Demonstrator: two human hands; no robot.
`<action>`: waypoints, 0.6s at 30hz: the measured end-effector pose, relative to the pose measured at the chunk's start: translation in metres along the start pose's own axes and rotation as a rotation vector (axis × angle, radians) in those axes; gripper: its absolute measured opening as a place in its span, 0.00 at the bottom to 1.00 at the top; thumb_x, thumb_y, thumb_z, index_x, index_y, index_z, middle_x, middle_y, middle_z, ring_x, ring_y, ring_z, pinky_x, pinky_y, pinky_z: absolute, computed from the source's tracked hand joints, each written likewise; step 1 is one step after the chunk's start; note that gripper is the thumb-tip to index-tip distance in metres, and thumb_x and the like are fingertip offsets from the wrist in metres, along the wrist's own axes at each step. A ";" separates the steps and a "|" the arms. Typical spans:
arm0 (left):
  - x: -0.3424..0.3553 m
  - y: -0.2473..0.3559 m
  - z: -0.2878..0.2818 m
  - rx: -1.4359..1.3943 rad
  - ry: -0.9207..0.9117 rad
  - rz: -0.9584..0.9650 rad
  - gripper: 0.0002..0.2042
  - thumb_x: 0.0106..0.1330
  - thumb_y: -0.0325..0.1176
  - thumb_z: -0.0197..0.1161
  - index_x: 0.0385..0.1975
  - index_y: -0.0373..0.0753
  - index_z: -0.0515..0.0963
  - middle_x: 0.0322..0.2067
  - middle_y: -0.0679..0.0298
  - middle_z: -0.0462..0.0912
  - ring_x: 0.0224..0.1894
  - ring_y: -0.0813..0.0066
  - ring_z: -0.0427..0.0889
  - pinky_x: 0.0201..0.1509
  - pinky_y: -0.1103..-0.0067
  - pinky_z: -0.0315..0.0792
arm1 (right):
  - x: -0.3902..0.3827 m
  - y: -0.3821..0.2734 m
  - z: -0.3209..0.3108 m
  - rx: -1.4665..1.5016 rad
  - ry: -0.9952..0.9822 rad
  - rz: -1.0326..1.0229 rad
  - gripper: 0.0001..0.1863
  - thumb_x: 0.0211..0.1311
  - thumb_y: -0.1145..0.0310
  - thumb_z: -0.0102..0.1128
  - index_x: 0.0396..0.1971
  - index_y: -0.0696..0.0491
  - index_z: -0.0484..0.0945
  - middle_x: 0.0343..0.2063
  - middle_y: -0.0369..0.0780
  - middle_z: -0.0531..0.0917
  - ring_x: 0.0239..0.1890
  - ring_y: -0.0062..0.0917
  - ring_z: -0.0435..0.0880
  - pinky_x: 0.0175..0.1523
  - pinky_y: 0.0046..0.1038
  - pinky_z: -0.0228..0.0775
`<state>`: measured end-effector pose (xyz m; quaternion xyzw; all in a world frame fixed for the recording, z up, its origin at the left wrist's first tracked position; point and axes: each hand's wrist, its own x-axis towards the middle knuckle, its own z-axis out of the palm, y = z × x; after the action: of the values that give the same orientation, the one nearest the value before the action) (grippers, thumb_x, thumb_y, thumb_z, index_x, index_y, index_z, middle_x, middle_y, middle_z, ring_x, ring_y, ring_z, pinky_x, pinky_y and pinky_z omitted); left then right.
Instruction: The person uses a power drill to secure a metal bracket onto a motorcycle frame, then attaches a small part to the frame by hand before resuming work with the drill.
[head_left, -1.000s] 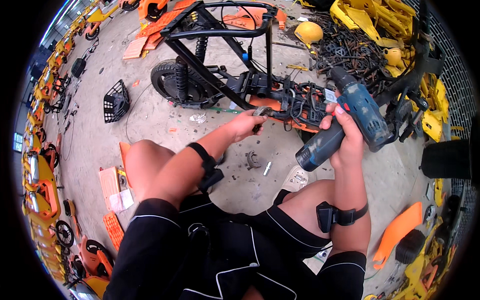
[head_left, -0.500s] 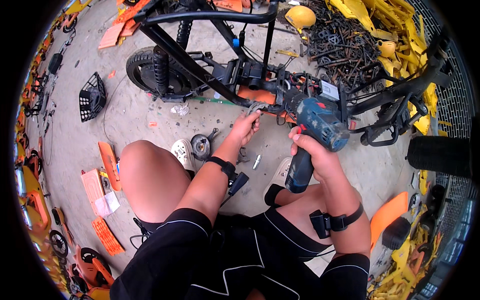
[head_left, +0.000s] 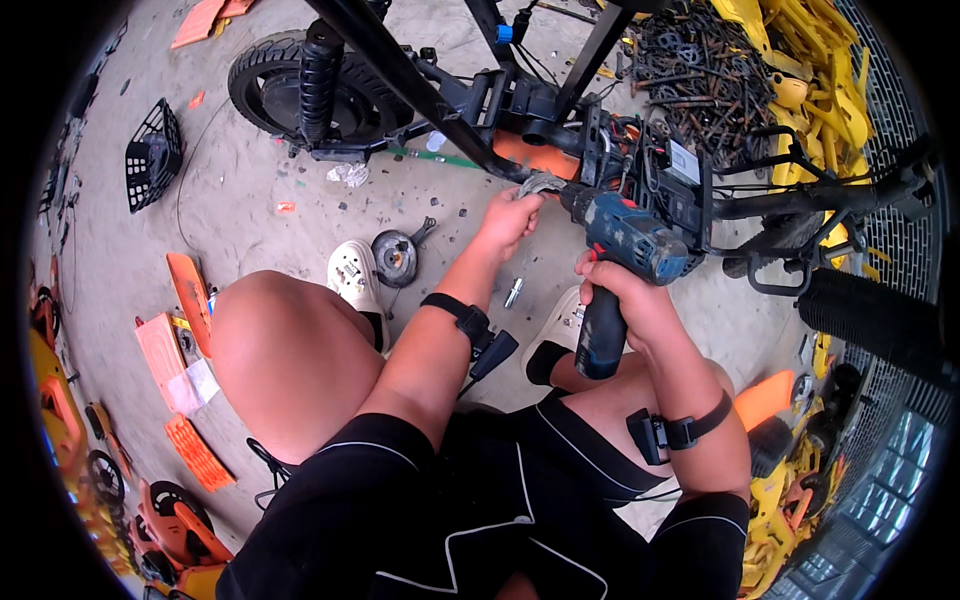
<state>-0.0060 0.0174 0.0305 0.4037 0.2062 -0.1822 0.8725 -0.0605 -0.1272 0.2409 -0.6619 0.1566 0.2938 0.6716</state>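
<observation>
My left hand [head_left: 508,218] is closed on a grey metal piece [head_left: 542,184] at the lower black tube of a bare scooter frame [head_left: 423,95]; the piece's exact shape is partly hidden. My right hand [head_left: 620,284] grips a blue-and-black cordless drill [head_left: 635,240] by its handle. The drill's chuck points left, close beside the metal piece; I cannot tell whether it touches it. Just behind are wiring, a black box with a silver label [head_left: 683,162] and an orange panel [head_left: 530,152] within the frame.
A round metal part [head_left: 396,260] and a silver cylinder [head_left: 514,293] lie between my feet. A black basket [head_left: 152,150] and orange panels [head_left: 160,360] lie left. Rusty metal parts [head_left: 690,80] and yellow plastic panels [head_left: 840,80] are heaped at the back right.
My right hand has swung the drill from raised at the right down and left to the metal piece in my left hand. My view has shifted, showing the floor part between my feet.
</observation>
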 end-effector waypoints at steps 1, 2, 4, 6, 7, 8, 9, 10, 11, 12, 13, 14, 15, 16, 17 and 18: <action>-0.001 0.000 0.001 -0.005 -0.009 0.000 0.06 0.67 0.30 0.61 0.39 0.37 0.75 0.18 0.72 0.70 0.18 0.83 0.68 0.20 0.83 0.59 | 0.001 0.001 0.001 -0.001 0.006 0.003 0.08 0.57 0.75 0.65 0.36 0.55 0.78 0.30 0.36 0.82 0.25 0.22 0.81 0.32 0.26 0.71; -0.001 0.001 0.001 -0.008 -0.017 0.002 0.06 0.67 0.30 0.61 0.38 0.37 0.75 0.18 0.72 0.70 0.18 0.83 0.68 0.20 0.83 0.59 | 0.002 0.002 0.003 -0.001 0.010 0.005 0.08 0.57 0.75 0.65 0.36 0.56 0.78 0.30 0.36 0.82 0.25 0.22 0.81 0.32 0.26 0.71; -0.003 0.003 0.001 -0.005 -0.015 0.005 0.05 0.66 0.30 0.62 0.37 0.37 0.75 0.18 0.72 0.70 0.18 0.83 0.68 0.20 0.83 0.59 | 0.005 0.003 0.007 -0.005 0.018 0.006 0.08 0.57 0.75 0.65 0.36 0.56 0.78 0.30 0.37 0.82 0.25 0.22 0.81 0.32 0.26 0.71; -0.002 0.002 0.001 0.007 0.000 0.007 0.05 0.66 0.30 0.62 0.36 0.38 0.75 0.18 0.73 0.70 0.18 0.83 0.68 0.20 0.83 0.59 | 0.007 0.004 0.009 -0.016 0.029 0.002 0.08 0.57 0.75 0.65 0.37 0.56 0.78 0.30 0.37 0.82 0.24 0.22 0.81 0.31 0.26 0.71; -0.002 0.003 -0.001 -0.003 0.007 0.013 0.05 0.65 0.30 0.62 0.36 0.37 0.76 0.18 0.72 0.71 0.18 0.83 0.68 0.20 0.82 0.60 | 0.007 0.002 0.011 -0.023 0.020 -0.004 0.08 0.58 0.75 0.64 0.37 0.57 0.78 0.31 0.38 0.82 0.25 0.22 0.81 0.33 0.26 0.72; -0.001 0.001 -0.001 -0.011 0.010 0.011 0.05 0.64 0.30 0.62 0.36 0.37 0.77 0.19 0.71 0.72 0.18 0.83 0.69 0.20 0.82 0.61 | 0.007 0.002 0.010 -0.025 0.019 -0.007 0.08 0.58 0.74 0.63 0.38 0.57 0.78 0.32 0.39 0.82 0.26 0.23 0.81 0.34 0.26 0.72; 0.000 -0.001 -0.001 -0.020 0.014 0.010 0.05 0.63 0.30 0.61 0.36 0.37 0.78 0.19 0.71 0.72 0.18 0.83 0.69 0.20 0.82 0.61 | 0.007 0.001 0.011 -0.028 0.016 -0.010 0.09 0.59 0.74 0.62 0.39 0.58 0.78 0.34 0.39 0.82 0.27 0.24 0.80 0.35 0.26 0.73; 0.001 -0.002 -0.001 -0.017 0.016 0.005 0.05 0.64 0.30 0.62 0.36 0.37 0.78 0.19 0.71 0.72 0.18 0.83 0.69 0.20 0.82 0.61 | 0.006 0.000 0.011 -0.025 0.026 -0.006 0.09 0.59 0.74 0.62 0.39 0.58 0.78 0.34 0.40 0.82 0.27 0.24 0.81 0.35 0.26 0.73; 0.001 -0.002 -0.001 -0.015 0.019 0.000 0.05 0.64 0.30 0.62 0.36 0.36 0.78 0.19 0.71 0.72 0.18 0.83 0.69 0.20 0.82 0.61 | 0.006 -0.001 0.012 -0.022 0.033 -0.001 0.09 0.59 0.74 0.62 0.39 0.58 0.77 0.34 0.40 0.82 0.27 0.24 0.81 0.35 0.26 0.73; 0.001 -0.003 0.000 -0.013 0.023 -0.003 0.05 0.64 0.30 0.62 0.36 0.36 0.78 0.19 0.71 0.72 0.18 0.83 0.69 0.20 0.82 0.61 | 0.006 -0.001 0.013 -0.019 0.040 0.004 0.09 0.59 0.74 0.62 0.39 0.58 0.77 0.34 0.40 0.82 0.27 0.24 0.81 0.35 0.26 0.73; 0.001 -0.003 0.000 -0.012 0.023 0.000 0.06 0.64 0.30 0.62 0.36 0.36 0.78 0.19 0.71 0.72 0.18 0.83 0.69 0.20 0.82 0.61 | 0.007 0.000 0.013 -0.033 0.042 0.003 0.09 0.59 0.74 0.62 0.39 0.58 0.77 0.34 0.40 0.82 0.27 0.23 0.81 0.35 0.26 0.73; 0.002 -0.003 0.000 -0.011 0.025 0.004 0.06 0.64 0.31 0.62 0.36 0.36 0.78 0.19 0.71 0.72 0.18 0.83 0.69 0.20 0.82 0.61 | 0.007 0.000 0.013 -0.045 0.043 0.002 0.09 0.59 0.74 0.62 0.39 0.58 0.77 0.34 0.40 0.82 0.27 0.23 0.81 0.35 0.26 0.73; 0.002 -0.003 0.000 -0.009 0.026 0.008 0.06 0.64 0.31 0.63 0.37 0.36 0.78 0.19 0.71 0.72 0.18 0.83 0.69 0.20 0.82 0.61 | 0.008 0.001 0.013 -0.057 0.044 0.002 0.09 0.59 0.74 0.62 0.39 0.58 0.77 0.34 0.40 0.82 0.27 0.23 0.81 0.35 0.26 0.73; 0.002 -0.003 -0.001 -0.013 0.023 0.008 0.06 0.64 0.30 0.62 0.36 0.37 0.77 0.19 0.71 0.72 0.18 0.83 0.68 0.20 0.82 0.60 | 0.007 0.000 0.014 -0.061 0.043 0.003 0.09 0.59 0.74 0.62 0.39 0.58 0.78 0.34 0.40 0.82 0.27 0.23 0.81 0.35 0.26 0.73; 0.001 -0.003 -0.001 -0.016 0.020 0.007 0.05 0.65 0.30 0.62 0.36 0.37 0.77 0.19 0.72 0.72 0.18 0.83 0.68 0.20 0.82 0.60 | 0.007 0.000 0.015 -0.064 0.044 0.005 0.09 0.59 0.74 0.62 0.38 0.58 0.78 0.34 0.40 0.82 0.27 0.23 0.81 0.35 0.26 0.73; 0.000 -0.002 0.000 -0.019 0.017 0.005 0.04 0.65 0.30 0.62 0.35 0.38 0.76 0.19 0.72 0.71 0.18 0.83 0.68 0.20 0.83 0.60 | 0.007 0.000 0.016 -0.066 0.045 0.008 0.08 0.59 0.73 0.62 0.38 0.58 0.78 0.33 0.40 0.82 0.27 0.24 0.81 0.35 0.26 0.73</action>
<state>-0.0069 0.0165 0.0290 0.3974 0.2143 -0.1744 0.8751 -0.0583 -0.1106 0.2380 -0.6896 0.1645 0.2863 0.6446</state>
